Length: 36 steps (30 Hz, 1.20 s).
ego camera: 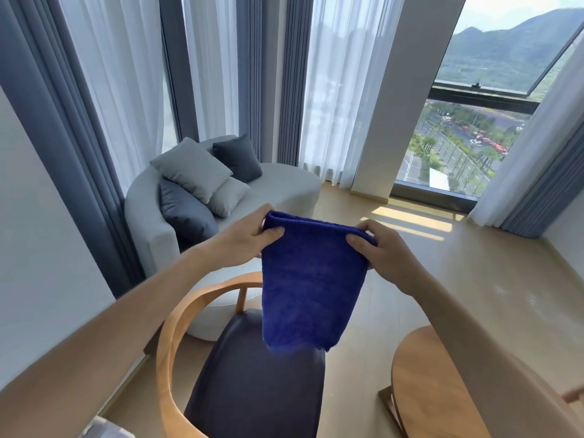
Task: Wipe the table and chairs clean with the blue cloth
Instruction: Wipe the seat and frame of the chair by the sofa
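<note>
- A light sofa (278,184) stands by the curtains, with a curved back.
- Four pillows (194,172) lie on it, two pale and two dark grey.
- Long white curtains (120,74) hang between blue-grey curtains (47,121).
- A tall window (474,121) on the right shows green hills, trees and a road far below.
- The floor (442,263) is pale wood, and sun makes bright stripes on it near the window.
- A plain white wall (31,216) is on the left.
</note>
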### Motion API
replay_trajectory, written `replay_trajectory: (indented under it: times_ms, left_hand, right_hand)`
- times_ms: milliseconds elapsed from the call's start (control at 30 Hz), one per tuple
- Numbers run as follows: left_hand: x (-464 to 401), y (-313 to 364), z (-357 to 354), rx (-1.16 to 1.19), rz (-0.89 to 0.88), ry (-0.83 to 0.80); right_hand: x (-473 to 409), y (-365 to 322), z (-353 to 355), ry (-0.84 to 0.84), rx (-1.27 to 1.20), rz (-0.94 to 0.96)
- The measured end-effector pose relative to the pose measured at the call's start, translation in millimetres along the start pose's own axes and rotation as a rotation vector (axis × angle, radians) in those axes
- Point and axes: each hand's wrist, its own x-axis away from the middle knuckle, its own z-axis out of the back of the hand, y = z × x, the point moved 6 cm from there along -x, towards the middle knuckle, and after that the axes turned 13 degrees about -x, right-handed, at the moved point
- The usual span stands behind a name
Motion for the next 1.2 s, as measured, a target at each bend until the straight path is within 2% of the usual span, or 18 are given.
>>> replay_trajectory:
  times_ms: [67, 100, 167, 233, 300, 367, 400, 467, 567, 667, 733, 800, 900, 967, 1033, 1100, 1200]
  left_hand:
    - [-3, 2, 0, 0.005, 0.001, 0.093]
    - [-5, 2, 1, -0.008, 0.01, 0.151]
    - [-9, -2, 2, 0.005, 0.074, 0.267]
    - [-12, -13, 1, 0.167, 0.226, 0.286]
    - [-12, -20, -8, 0.466, 0.349, 0.103]
    - [-8, -18, -14, 0.626, 0.32, -0.133]
    - [-6, -17, -15, 0.641, 0.294, -0.189]
    - [-7, -22, -13, 0.515, 0.28, -0.155]
    - [-9, -25, -5, 0.02, 0.234, 0.047]
    - [-5, -10, -1, -0.382, 0.091, 0.197]
    - [-5, -5, 2, -0.432, 0.049, 0.242]
    - [-6, -9, 5, -0.347, 0.115, 0.273]
    - [-6, -22, 9, 0.033, 0.305, 0.321]
    - [-7, -23, 4, 0.295, 0.342, 0.183]
    - [-8, -20, 0, 0.379, 0.265, 0.02]
    - [-7, -19, 3, 0.163, 0.165, 0.008]
    - [-7, -12, 12, -0.458, 0.006, 0.184]
  right_hand:
    - [-1, 3, -2, 0.059, -0.079, -0.061]
    - [-1, 6, -4, 0.034, -0.153, -0.107]
    - [2, 7, -12, -0.113, -0.332, -0.183]
    - [4, 7, -13, -0.212, -0.417, -0.22]
    - [6, 6, -10, -0.17, -0.422, -0.243]
    - [8, 4, -7, -0.066, -0.424, -0.232]
    - [10, 4, -5, -0.006, -0.392, -0.223]
    - [11, 7, -4, 0.09, -0.239, -0.212]
    - [8, 12, -8, 0.148, 0.045, -0.183]
    - [4, 11, -14, 0.129, 0.193, -0.109]
    - [2, 10, -13, 0.159, 0.169, -0.086]
    - [1, 12, -9, 0.228, 0.0, -0.148]
    - [1, 16, -6, 0.221, -0.253, -0.339]
    - [3, 16, -13, 0.088, -0.44, -0.42]
    - [4, 14, -15, 0.016, -0.377, -0.37]
    - [4, 9, -12, 0.047, -0.12, -0.24]
    - [3, -2, -12, 0.115, 0.185, -0.021]
